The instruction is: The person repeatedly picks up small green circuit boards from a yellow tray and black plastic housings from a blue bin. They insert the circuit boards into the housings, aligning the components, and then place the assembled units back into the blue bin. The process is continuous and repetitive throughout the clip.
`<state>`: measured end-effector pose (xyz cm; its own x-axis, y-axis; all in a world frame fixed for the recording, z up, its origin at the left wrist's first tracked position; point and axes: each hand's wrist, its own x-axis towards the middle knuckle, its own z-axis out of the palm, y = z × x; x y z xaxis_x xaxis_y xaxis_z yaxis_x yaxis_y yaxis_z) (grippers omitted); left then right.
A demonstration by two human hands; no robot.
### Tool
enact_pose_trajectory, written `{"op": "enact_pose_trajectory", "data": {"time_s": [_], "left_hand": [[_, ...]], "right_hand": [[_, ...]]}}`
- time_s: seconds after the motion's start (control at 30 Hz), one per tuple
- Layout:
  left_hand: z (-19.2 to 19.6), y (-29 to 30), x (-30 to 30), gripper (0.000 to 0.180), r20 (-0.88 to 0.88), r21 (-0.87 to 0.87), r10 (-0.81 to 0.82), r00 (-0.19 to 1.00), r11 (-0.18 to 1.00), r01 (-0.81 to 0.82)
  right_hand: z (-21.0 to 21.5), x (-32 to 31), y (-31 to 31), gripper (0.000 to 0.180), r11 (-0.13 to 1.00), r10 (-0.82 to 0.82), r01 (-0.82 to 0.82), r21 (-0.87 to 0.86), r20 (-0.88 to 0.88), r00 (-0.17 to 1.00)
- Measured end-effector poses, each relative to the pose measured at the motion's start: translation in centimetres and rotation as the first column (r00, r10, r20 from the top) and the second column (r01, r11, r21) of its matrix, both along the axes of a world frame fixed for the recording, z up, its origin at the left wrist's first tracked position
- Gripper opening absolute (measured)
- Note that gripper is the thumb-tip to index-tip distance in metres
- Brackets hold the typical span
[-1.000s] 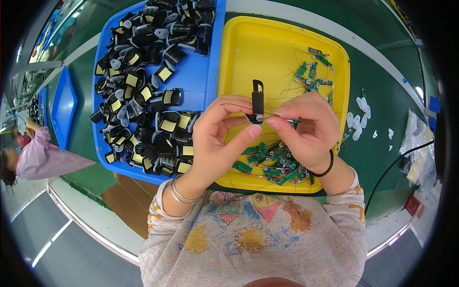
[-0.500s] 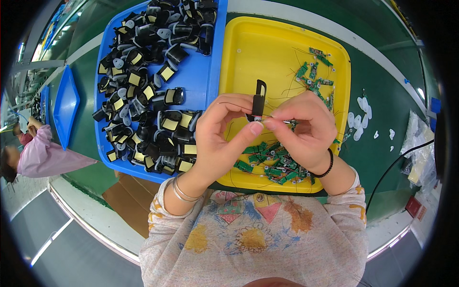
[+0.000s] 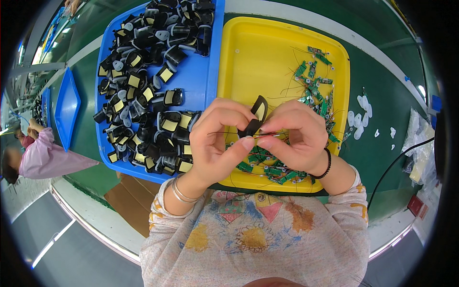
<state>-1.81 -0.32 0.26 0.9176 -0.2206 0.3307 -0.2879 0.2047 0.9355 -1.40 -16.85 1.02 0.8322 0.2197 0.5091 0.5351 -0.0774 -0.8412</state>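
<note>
Over the yellow tray (image 3: 248,57), my left hand (image 3: 213,138) is closed on a black plastic housing (image 3: 250,127) with a cream pad inside its raised curved part. Thumb and fingertips of my right hand (image 3: 301,138) pinch a slim wired part (image 3: 271,135) against the housing's near end. Red and dark thin wires show there, but my fingers cover most of the part. Small green circuit boards (image 3: 287,176) with wires lie in the tray below and beyond my right hand.
At left, a blue tray (image 3: 203,79) holds many black housings with grey tabs and cream pads. White oval pieces (image 3: 357,120) lie on the green table at right, near clear plastic bags (image 3: 417,143) and a black cable (image 3: 389,167). Another person in pink (image 3: 52,155) sits at far left.
The housing has tilted and turned, so its cream pad now faces up more. Both hands have shifted slightly nearer to me, and the red wire shows more plainly between the fingertips.
</note>
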Motion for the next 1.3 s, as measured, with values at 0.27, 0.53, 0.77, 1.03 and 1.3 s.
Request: {"op": "enact_pose_trajectory", "data": {"time_s": [0.27,0.53,0.77,1.03,1.3], "left_hand": [[0.2,0.2,-0.3,0.016,-0.086,-0.003,-0.02,0.996,1.0,0.02],[0.0,0.3,0.1,0.019,-0.203,-0.036,-0.052,0.978,0.998,0.046],[0.0,1.0,0.3,0.023,-0.089,0.218,0.004,0.996,0.976,0.015],[1.2,0.0,0.4,0.041,-0.061,0.286,0.198,0.978,0.943,-0.173],[0.4,1.1,0.5,0.051,-0.035,0.389,0.072,0.997,0.92,-0.053]], "right_hand": [[-0.2,0.2,0.0,0.017,0.999,0.039,-0.039,0.023,-0.024,0.999],[-0.6,0.6,-0.4,0.013,1.0,0.026,-0.026,0.007,-0.058,0.998],[-0.6,1.0,-0.5,0.012,0.995,0.09,-0.093,-0.034,-0.077,0.993],[-0.8,1.1,-0.6,0.01,0.993,0.089,-0.094,-0.069,-0.076,0.993],[-0.6,1.0,-0.5,0.009,0.987,0.124,-0.132,-0.094,-0.082,0.989]]}}
